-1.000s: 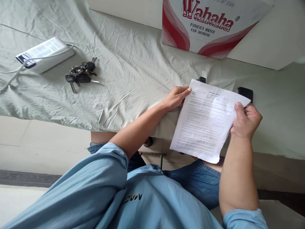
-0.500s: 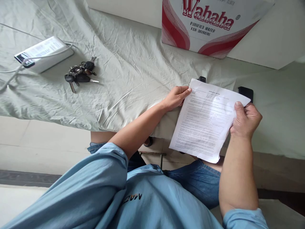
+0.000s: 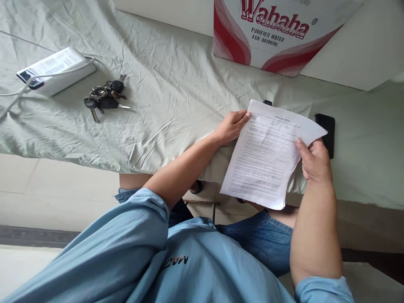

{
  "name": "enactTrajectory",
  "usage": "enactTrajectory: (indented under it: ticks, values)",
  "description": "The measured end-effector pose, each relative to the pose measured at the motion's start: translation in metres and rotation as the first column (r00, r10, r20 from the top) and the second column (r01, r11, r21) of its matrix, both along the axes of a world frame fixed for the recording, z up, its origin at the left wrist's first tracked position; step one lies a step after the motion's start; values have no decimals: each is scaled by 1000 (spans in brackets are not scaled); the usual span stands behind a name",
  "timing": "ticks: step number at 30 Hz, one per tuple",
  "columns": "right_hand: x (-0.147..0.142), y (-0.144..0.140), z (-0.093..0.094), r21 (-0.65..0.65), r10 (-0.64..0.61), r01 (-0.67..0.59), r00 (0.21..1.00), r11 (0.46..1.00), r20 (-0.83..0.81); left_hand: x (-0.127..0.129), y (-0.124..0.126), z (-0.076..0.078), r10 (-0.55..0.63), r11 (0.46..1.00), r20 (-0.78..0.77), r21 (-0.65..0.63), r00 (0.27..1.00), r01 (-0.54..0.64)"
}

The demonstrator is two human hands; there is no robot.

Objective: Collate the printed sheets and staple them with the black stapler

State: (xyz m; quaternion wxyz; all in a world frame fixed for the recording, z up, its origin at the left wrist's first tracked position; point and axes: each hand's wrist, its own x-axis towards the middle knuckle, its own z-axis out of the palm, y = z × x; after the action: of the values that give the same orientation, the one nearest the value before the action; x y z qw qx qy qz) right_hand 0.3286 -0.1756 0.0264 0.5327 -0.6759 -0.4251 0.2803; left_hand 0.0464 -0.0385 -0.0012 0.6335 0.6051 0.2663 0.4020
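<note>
Printed sheet (image 3: 268, 155) is held up between both hands over the sheet-covered worktop (image 3: 176, 92), left hand (image 3: 232, 126) pinching its top-left corner, right hand (image 3: 312, 162) gripping the right edge, seemingly being read; setting it down would need clear cloth beside them.

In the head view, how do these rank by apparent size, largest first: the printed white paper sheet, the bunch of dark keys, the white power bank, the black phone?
1. Printed white paper sheet, though it is held nearer the camera.
2. White power bank.
3. Bunch of dark keys and black phone: unsure, since the sheet and right hand cover part of the phone.
</note>
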Motion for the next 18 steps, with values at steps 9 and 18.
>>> enactTrajectory:
  ticks: [9,18]
  values:
    - [13,-10,-2,-153,-41,22,991,988,-127,-2,1,1,-18,1000,38,-14,999,18]
    - [4,-17,9,-65,28,-39,987,997,-161,2,5,-9,82,996,13,-36,997,-81]
